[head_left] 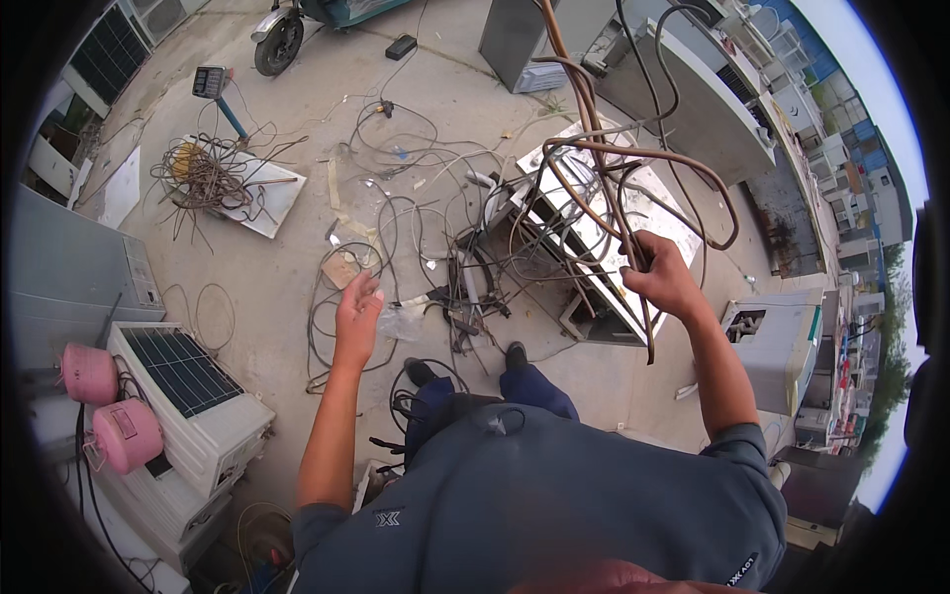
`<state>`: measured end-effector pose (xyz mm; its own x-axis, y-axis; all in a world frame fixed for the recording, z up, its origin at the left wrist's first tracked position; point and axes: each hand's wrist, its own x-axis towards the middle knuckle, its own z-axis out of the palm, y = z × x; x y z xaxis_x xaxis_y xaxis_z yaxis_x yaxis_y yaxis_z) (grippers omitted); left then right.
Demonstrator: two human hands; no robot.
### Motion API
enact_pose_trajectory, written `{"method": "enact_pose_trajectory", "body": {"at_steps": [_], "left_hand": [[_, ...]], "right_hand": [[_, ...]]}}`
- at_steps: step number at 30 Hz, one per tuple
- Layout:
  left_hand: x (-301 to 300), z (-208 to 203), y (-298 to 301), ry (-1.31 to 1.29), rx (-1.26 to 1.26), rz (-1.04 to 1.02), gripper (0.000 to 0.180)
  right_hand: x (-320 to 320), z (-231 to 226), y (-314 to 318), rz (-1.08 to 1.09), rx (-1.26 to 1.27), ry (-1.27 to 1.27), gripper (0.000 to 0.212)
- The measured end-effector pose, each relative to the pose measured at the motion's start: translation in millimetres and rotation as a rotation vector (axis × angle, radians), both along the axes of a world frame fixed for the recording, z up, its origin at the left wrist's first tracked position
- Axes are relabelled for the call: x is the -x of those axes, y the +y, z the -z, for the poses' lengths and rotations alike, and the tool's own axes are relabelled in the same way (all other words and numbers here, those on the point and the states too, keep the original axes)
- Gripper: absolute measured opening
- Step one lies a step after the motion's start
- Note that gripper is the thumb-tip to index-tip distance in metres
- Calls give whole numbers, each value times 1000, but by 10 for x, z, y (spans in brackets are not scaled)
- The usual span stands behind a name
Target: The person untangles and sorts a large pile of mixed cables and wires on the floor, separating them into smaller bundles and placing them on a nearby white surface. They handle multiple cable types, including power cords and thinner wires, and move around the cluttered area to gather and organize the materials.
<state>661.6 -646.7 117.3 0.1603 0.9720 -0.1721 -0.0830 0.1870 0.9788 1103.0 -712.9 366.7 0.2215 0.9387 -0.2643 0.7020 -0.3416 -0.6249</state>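
My right hand (665, 275) is closed around a bundle of bent copper tubes (600, 163). Their loops and long ends rise above the fist, and one end hangs below it. Behind the bundle stands a white metal appliance casing (661, 203), with more thin tubing lying over its edge. My left hand (358, 312) is held out over the ground with its fingers loosely stretched and nothing in them. Below and beside it lie black cables (391, 213) and a brownish flat scrap (339, 270). Between my hands is a heap of dark tubes and scrap (465, 287).
A tangle of thin tubes (213, 178) rests on a platform scale (272, 198) at the far left. Air-conditioner units (183, 371) and pink gas cylinders (127, 436) stand at my left. Another white casing (782, 342) is at my right. Cables trail across the concrete near my shoes.
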Motion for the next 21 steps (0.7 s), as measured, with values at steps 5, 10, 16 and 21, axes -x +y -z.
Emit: {"method": "enact_pose_trajectory", "body": {"at_steps": [5,10,16,21], "left_hand": [[-895,-795,509,188,-431,106,77],[-347,-864,532,-162,-219,-237,34],[915,-897,805,-45,-294,-706,29],[1482,-835,1052,83,-153,-453,30]], "right_hand": [[1231,-18,444,-302,144,309,24],[1852,142,793,-538,137,323,24],[2077,689,1299,-628,130,31,26],[2383,1128,1540,-621,222,225,27]]}}
